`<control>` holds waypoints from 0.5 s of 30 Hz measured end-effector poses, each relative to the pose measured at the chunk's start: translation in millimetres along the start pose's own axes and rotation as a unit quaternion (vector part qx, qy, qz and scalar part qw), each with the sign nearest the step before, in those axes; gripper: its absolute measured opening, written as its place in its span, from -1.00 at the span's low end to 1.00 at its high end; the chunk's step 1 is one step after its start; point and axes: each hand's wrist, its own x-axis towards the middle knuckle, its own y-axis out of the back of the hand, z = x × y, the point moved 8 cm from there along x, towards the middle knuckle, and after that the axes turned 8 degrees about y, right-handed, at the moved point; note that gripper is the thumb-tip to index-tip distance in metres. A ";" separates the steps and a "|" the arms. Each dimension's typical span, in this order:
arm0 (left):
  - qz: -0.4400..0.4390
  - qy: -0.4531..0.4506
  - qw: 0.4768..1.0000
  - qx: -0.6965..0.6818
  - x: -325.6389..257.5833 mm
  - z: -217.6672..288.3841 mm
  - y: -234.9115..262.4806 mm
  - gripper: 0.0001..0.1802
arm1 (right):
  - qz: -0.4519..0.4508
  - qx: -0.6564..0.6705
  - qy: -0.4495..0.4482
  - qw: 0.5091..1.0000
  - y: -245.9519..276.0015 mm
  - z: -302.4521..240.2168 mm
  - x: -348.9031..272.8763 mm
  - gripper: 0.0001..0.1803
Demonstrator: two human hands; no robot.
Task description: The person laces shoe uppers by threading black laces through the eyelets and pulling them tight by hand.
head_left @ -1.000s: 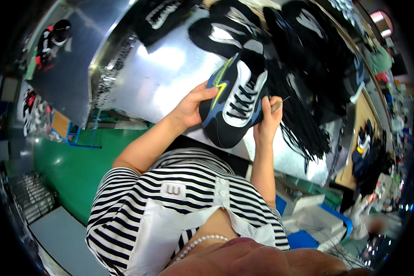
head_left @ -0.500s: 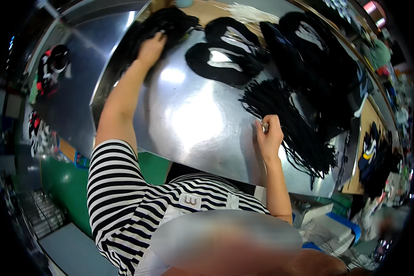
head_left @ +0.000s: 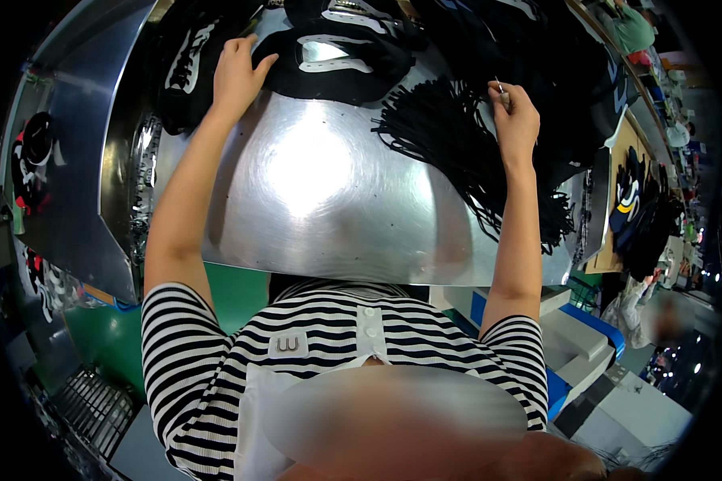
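My left hand (head_left: 237,84) is open, thumb apart from the fingers, at the near left edge of a black shoe upper (head_left: 369,78) with a white eyelet strip. Whether the fingertips touch that upper I cannot tell. To the hand's left lies another black upper whose white strip (head_left: 186,60) has black lace through it. My right hand (head_left: 517,127) pinches a small metal tool with a thin pointed tip (head_left: 498,82); its grip is mostly hidden by my fingers. It hovers over the right side of a bundle of black laces (head_left: 441,128).
The shiny metal tabletop (head_left: 321,232) has a raised metal side at left. Dark uppers (head_left: 553,72) are heaped at the far right. Beyond the right edge, more shoe parts (head_left: 630,204) lie on a board. A blue-and-white bin (head_left: 586,337) stands below the table at right.
My left hand has drawn back from the dark pile at the far left, and a laced upper now shows there. My right hand has reached farther forward with the metal tool. The view has shifted.
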 end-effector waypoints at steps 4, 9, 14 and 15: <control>-0.004 0.206 0.959 -0.195 -10.2 -24.1 13.5 -0.70 | -0.105 -0.005 0.139 0.985 -30.0 -22.6 -14.5 -0.82; 0.131 -0.032 0.955 -0.266 -67.6 86.6 161.6 -0.69 | -0.189 -0.121 0.159 0.961 -83.5 -28.9 -11.7 -0.82; -0.248 -0.166 0.948 -0.110 -214.9 198.2 94.7 -0.50 | -0.128 0.019 0.163 0.978 -79.9 -46.7 2.5 -0.90; -0.301 -0.141 0.936 -0.117 -236.1 204.8 73.5 -0.49 | -0.106 0.092 0.159 0.977 -69.2 -54.4 7.2 -0.89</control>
